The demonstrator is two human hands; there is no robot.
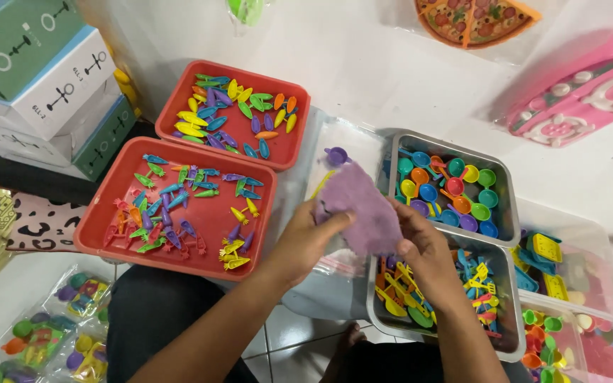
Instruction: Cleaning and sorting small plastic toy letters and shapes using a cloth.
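A soft, fuzzy purple lump [360,208] is grasped between both hands at the middle of the scene. The left hand [310,237] is clenched on its near left edge, thumb on top; the right hand [422,250] is clenched on its near right edge. The lump is held above a clear plastic bag [335,266] with a red zip strip, which lies on the floor between the trays.

Just beyond the lump, a small purple cup [336,155] is seen on the bag. To the right, a metal tray [499,228] is filled with round plastic spoons in blue, green, orange and yellow. Nearer, under the right hand, a second metal tray [374,312] holds yellow, green and blue plastic utensils.

To the left, a red plastic tray [97,223] carries small carrot-shaped and figure-shaped pieces in many colours. Farther, a second red tray [299,135] holds leaf-shaped pieces in yellow, green, blue and orange.

At far left, green and white cardboard boxes [44,78] are stacked. At near left, clear packets [44,333] of coloured toys lie on the floor. At far right, a pink toy [576,89] in wrapping and a toy pizza [473,20] are seen. At near right, a clear tub [604,269] holds yellow and blue pieces.
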